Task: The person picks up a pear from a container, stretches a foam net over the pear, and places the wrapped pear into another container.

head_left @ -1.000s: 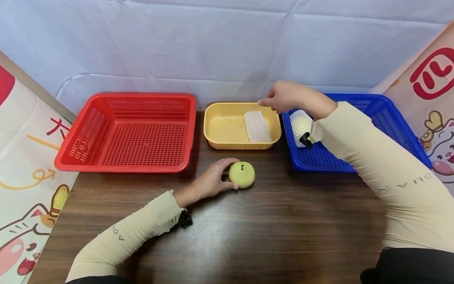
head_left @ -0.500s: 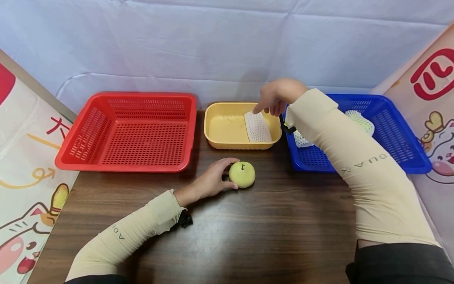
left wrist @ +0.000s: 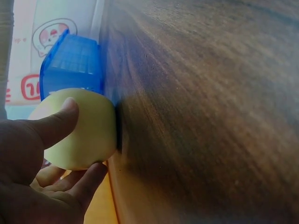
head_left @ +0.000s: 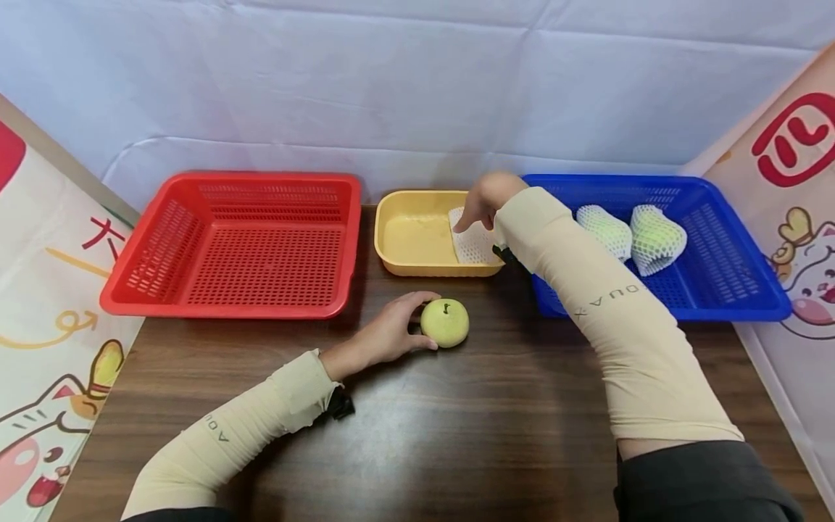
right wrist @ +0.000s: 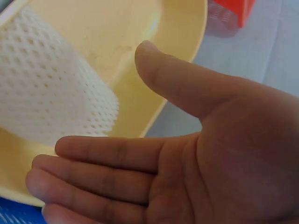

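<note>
A round yellow-green fruit [head_left: 446, 325] with a short dark stem stands on the table; whether apple or pear I cannot tell. Thumb and fingers of my left hand [head_left: 390, 328] grip its left side, as the left wrist view also shows. My right hand [head_left: 488, 201] hangs over the right end of the yellow tray [head_left: 385, 254], partly covering it. In the right wrist view that hand's fingers are nearly straight, thumb apart, with nothing held. Close to the fingertips lies a white foam net sleeve [right wrist: 51, 79], flat in the tray.
To the left stands a red perforated basket [head_left: 261, 309]. The blue basket [head_left: 737, 246] at the right holds two fruits in foam nets [head_left: 657, 239], partly behind my right forearm. A pale cloth [head_left: 313, 87] hangs behind the containers. All stand on a dark wooden table [head_left: 457, 435].
My right hand has moved left and down from the blue basket's edge to over the foam net in the yellow tray. The netted fruits have come into view. My left hand and the fruit stay still.
</note>
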A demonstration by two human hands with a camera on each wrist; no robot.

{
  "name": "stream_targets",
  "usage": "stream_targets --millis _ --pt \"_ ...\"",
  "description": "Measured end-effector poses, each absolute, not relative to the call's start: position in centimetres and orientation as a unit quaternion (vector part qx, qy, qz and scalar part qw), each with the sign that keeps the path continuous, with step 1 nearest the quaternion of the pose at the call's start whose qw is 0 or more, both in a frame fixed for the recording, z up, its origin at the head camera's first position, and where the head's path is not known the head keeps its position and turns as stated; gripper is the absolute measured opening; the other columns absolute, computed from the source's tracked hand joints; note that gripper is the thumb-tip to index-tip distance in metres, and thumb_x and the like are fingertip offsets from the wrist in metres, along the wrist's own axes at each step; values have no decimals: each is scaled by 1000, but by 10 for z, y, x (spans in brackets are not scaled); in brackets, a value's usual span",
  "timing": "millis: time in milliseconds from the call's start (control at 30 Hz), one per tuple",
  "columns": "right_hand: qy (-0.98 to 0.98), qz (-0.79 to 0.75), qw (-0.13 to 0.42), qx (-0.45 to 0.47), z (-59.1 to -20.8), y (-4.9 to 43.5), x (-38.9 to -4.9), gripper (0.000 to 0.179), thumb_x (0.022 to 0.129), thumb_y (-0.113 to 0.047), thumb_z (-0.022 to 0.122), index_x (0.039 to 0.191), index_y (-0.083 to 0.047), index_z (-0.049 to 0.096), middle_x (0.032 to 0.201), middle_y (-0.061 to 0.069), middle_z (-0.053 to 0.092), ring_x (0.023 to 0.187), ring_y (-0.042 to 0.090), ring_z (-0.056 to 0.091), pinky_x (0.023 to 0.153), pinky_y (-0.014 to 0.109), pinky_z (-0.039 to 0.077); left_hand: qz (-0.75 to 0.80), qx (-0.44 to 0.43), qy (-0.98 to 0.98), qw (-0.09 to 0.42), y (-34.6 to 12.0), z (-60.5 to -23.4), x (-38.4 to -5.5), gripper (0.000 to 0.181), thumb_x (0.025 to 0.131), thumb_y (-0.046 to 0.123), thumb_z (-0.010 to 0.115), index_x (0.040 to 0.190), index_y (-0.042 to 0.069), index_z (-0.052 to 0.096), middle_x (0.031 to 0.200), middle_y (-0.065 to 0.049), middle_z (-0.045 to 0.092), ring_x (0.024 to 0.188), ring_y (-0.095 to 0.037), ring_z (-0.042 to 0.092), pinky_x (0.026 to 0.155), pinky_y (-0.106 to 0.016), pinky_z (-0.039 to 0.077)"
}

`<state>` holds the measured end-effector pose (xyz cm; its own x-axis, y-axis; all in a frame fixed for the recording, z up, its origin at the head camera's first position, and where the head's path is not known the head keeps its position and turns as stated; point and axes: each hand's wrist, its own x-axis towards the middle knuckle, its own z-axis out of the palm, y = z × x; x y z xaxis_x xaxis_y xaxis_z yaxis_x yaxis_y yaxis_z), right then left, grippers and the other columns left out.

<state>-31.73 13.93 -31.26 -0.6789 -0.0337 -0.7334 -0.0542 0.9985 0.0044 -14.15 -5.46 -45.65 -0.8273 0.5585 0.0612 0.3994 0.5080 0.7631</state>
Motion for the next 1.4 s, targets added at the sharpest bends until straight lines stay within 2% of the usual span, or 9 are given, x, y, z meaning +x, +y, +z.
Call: stream_targets --millis 100,200,333,533,633,733,967,1267,1400 --pt "927 -25 374 -2 -316 138 -311 58 90 -55 70 106 1 73 103 12 66 103 27 59 92 39 53 410 284 862 95 -54 -457 -142 75 76 15 91 139 1 54 137 -13 60 128 -26 56 108 -37 46" --pt "927 -136 346 51 -318 139 -299 47 88 -38 78 116 -1 71 132 15 59 121 30 53 97 43 53 410 286 861 94 -54 -457 -142 74 76 15 91 139 1 54 136 -12 61 127 -25 57 108 -37 46" --pt "929 -142 336 54 -321 137 -297 54 86 -35 81 129 -5 67 150 15 47 133 30 46 105 43 49 406 283 864 93 -54 -457 -142 74 76 16 91 139 2 55 137 -11 61 128 -25 56 109 -37 44" --pt "939 -104 327 30 -332 136 -300 55 86 -38 82 128 -5 68 150 17 48 132 30 48 109 42 45 409 279 863 95 -55 -457 -142 74 76 16 92 138 2 55 137 -11 61 128 -25 56 109 -37 44" --pt "939 -77 332 31 -337 134 -303 67 86 -44 81 136 -4 61 152 18 44 134 30 46 112 40 42 410 279 863 97 -55 -457 -142 74 76 16 91 139 2 55 137 -11 61 127 -24 57 109 -37 45" --pt "943 -76 323 20 -341 133 -303 67 85 -41 82 136 -4 61 149 17 48 131 29 47 112 39 42 410 278 863 100 -55 -457 -142 75 76 15 91 139 3 54 137 -11 60 127 -24 57 108 -36 46" --pt "953 -95 288 -19 -351 136 -296 29 84 -19 78 109 -4 77 132 14 61 110 25 54 98 40 53 418 280 859 100 -54 -458 -141 75 76 13 91 139 2 54 138 -11 60 126 -24 57 107 -37 47" --pt "959 -53 271 -63 -361 139 -296 16 85 -15 76 96 -5 80 115 12 68 95 23 55 86 38 57 422 276 857 105 -54 -458 -140 75 75 13 91 140 2 54 138 -12 59 127 -25 56 107 -37 47" --pt "961 -41 265 -71 -362 138 -296 10 84 -14 75 89 -6 77 101 9 64 87 21 51 79 35 55 419 275 860 102 -55 -458 -141 75 75 14 91 139 3 54 138 -12 60 127 -25 56 107 -37 46"
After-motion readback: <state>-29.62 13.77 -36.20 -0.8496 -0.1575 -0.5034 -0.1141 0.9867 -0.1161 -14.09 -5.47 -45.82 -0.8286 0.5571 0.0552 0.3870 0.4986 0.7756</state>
